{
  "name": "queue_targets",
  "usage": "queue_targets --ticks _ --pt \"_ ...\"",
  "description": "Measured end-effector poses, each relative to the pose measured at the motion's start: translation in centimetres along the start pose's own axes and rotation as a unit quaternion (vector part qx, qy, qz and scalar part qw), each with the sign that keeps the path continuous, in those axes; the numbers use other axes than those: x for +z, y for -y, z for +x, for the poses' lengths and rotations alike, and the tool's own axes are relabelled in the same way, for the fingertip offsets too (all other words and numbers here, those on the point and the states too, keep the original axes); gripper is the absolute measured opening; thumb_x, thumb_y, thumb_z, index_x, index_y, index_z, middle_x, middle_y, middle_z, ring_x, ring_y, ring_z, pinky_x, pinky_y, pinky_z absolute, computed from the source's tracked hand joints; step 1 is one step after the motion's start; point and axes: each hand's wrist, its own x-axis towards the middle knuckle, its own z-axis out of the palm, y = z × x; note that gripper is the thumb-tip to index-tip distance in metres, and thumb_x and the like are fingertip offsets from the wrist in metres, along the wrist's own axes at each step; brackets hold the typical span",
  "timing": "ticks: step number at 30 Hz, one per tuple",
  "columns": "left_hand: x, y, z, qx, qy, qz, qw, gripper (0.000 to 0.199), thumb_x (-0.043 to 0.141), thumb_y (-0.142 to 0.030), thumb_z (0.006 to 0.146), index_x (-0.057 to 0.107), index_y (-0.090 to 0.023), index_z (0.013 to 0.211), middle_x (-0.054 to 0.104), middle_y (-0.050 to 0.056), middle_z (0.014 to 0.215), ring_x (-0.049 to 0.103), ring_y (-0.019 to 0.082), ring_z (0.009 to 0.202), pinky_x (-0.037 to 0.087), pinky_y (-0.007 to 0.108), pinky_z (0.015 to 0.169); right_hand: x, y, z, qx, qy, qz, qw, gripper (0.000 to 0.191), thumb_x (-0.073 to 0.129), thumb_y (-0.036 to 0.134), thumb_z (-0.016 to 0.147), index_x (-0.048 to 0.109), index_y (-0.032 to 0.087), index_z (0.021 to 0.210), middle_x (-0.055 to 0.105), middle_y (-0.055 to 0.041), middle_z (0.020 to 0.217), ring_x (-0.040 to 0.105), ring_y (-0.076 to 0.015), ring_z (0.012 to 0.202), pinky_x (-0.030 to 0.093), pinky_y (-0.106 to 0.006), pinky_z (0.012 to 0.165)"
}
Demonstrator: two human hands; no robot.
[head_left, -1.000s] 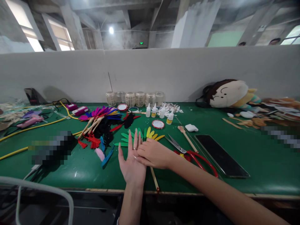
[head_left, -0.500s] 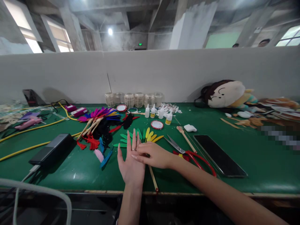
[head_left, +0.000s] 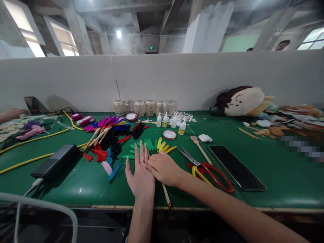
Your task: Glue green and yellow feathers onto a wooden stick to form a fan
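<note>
My left hand [head_left: 143, 177] lies palm up over the table, fingers stretched out and nothing on the palm. Across its little-finger side comes my right hand [head_left: 165, 169], fingers curled and pressed against the left hand's fingers near their base. Whether anything small sits between them is hidden. Under and behind both hands is a fan of green feathers [head_left: 150, 144] and yellow feathers [head_left: 162, 146], partly covered. A wooden stick [head_left: 166, 195] with a red tip juts out below my right hand. Red-handled scissors [head_left: 189, 157] lie open to the right.
Glue bottles [head_left: 182, 127], a red-rimmed lid [head_left: 169, 134] and glass jars [head_left: 139, 108] stand farther back. To the right are a brush [head_left: 201, 150] and a phone [head_left: 236, 167]. Coloured feathers [head_left: 108, 123] and a power bank [head_left: 56, 161] lie left. Another person's hand [head_left: 12, 114] is at far left.
My right fingers have curled farther over the left hand's fingers, and the ring seen there before is now covered. Both hands shifted slightly left. Another person's hand has entered at far left.
</note>
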Motion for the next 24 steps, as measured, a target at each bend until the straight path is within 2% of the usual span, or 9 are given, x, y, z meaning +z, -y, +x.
queue_targets --ticks 3,5,7,9,12,15,18,22,24 --pt "-0.3 0.0 0.2 0.009 -0.013 -0.017 1.0 0.045 0.031 -0.036 0.087 0.04 -0.019 0.127 0.039 0.006 0.136 0.036 0.017 0.124 0.035 0.029 0.099 -0.4 -0.2 0.0 -0.024 0.014 0.013 1.0 0.028 0.035 0.024 0.09 0.055 0.015 0.073 0.059 -0.0031 0.072 0.049 -0.013 0.068 0.025 -0.028 0.061" --pt "-0.5 0.0 0.4 0.013 -0.027 -0.035 0.999 0.042 0.032 -0.034 0.086 0.043 -0.018 0.124 0.04 0.006 0.135 0.038 0.017 0.123 0.036 0.029 0.098 -0.8 -0.8 0.0 -0.015 0.013 0.043 0.999 0.026 0.037 0.025 0.089 0.054 0.015 0.072 0.058 -0.0023 0.072 0.048 -0.0127 0.068 0.027 -0.026 0.062" --pt "-0.7 0.0 0.5 0.011 -0.05 -0.053 0.997 0.039 0.034 -0.031 0.085 0.047 -0.018 0.12 0.042 0.006 0.134 0.039 0.017 0.122 0.038 0.029 0.096 -1.1 -1.9 0.0 0.032 -0.007 0.075 0.997 0.027 0.035 0.025 0.09 0.051 0.016 0.07 0.056 -0.0016 0.07 0.047 -0.0124 0.066 0.028 -0.025 0.062" --pt "-0.9 0.1 0.6 0.01 -0.08 -0.065 0.995 0.036 0.036 -0.03 0.084 0.05 -0.018 0.115 0.045 0.005 0.132 0.041 0.018 0.12 0.039 0.029 0.096 -1.1 -3.3 0.0 0.109 -0.036 0.099 0.988 0.029 0.031 0.028 0.091 0.047 0.017 0.071 0.053 -0.001 0.068 0.045 -0.0122 0.063 0.029 -0.024 0.06" --pt "-0.9 0.1 0.6 0.017 -0.114 -0.073 0.991 0.031 0.04 -0.028 0.081 0.054 -0.017 0.107 0.048 0.005 0.128 0.045 0.018 0.117 0.04 0.03 0.095 -0.7 -5.3 -0.1 0.168 -0.025 0.141 0.975 0.026 0.032 0.032 0.091 0.045 0.018 0.074 0.052 0.0002 0.069 0.045 -0.0115 0.061 0.029 -0.022 0.056" --pt "-1.0 0.1 0.5 0.018 -0.136 -0.081 0.987 0.027 0.043 -0.027 0.079 0.055 -0.017 0.101 0.054 0.006 0.12 0.049 0.017 0.113 0.041 0.03 0.094 0.1 -6.5 -0.1 0.157 0.012 0.113 0.981 0.029 0.035 0.035 0.089 0.046 0.018 0.069 0.052 0.0006 0.065 0.045 -0.0114 0.059 0.028 -0.022 0.055" --pt "-1.1 0.2 0.6 0.01 -0.161 -0.094 0.982 0.024 0.044 -0.026 0.078 0.056 -0.017 0.098 0.059 0.007 0.108 0.053 0.017 0.107 0.043 0.03 0.091 0.6 -6.5 0.3 0.121 0.045 0.057 0.99 0.037 0.034 0.035 0.09 0.048 0.016 0.062 0.054 -0.0015 0.065 0.047 -0.0123 0.062 0.028 -0.024 0.059" --pt "-1.5 0.1 0.8 0.007 -0.193 -0.115 0.974 0.018 0.046 -0.025 0.077 0.055 -0.016 0.089 0.06 0.006 0.089 0.058 0.016 0.094 0.045 0.031 0.087 0.6 -6.0 0.9 0.101 0.068 0.013 0.992 0.036 0.033 0.03 0.091 0.055 0.015 0.067 0.059 -0.0045 0.073 0.051 -0.014 0.072 0.028 -0.025 0.064" --pt "-1.7 0.1 0.9 0.003 -0.193 -0.12 0.974 0.015 0.046 -0.025 0.076 0.054 -0.016 0.086 0.058 0.004 0.082 0.058 0.014 0.086 0.046 0.03 0.084 0.6 -5.8 1.2 0.099 0.072 -0.002 0.992 0.034 0.033 0.029 0.091 0.056 0.014 0.071 0.059 -0.005 0.076 0.051 -0.0139 0.074 0.028 -0.025 0.065"
